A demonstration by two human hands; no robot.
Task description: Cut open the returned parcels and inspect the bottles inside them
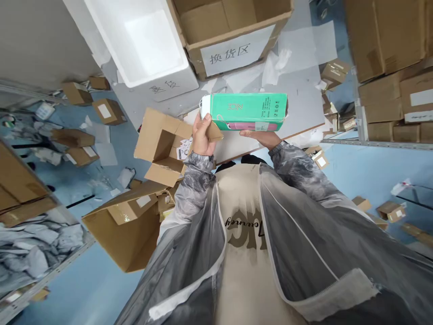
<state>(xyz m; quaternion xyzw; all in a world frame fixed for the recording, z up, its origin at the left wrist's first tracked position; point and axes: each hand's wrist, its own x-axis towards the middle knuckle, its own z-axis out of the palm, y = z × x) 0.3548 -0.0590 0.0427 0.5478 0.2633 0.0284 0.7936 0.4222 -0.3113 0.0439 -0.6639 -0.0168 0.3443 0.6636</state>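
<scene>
A long green box (248, 107) with a pink stripe along its near side is held up over the table, lying crosswise before me. My left hand (203, 136) is closed at its white left end, thumb on top. A small brown cardboard flap (214, 131) shows beside those fingers; whether they grip it too, I cannot tell. My right hand (265, 137) supports the green box from below near its right half, thumb along the near edge and other fingers hidden. Close to my left wrist, an opened cardboard carton (158, 144) has a printed paper (184, 149) inside.
Behind the green box stand a white foam bin (158, 88) and a labelled cardboard box (237, 49) on the grey table (304, 99). A large carton (125, 234) holding smaller boxes is at my left. Shelves of cartons (389, 90) rise at right; parcels (108, 111) litter the blue floor.
</scene>
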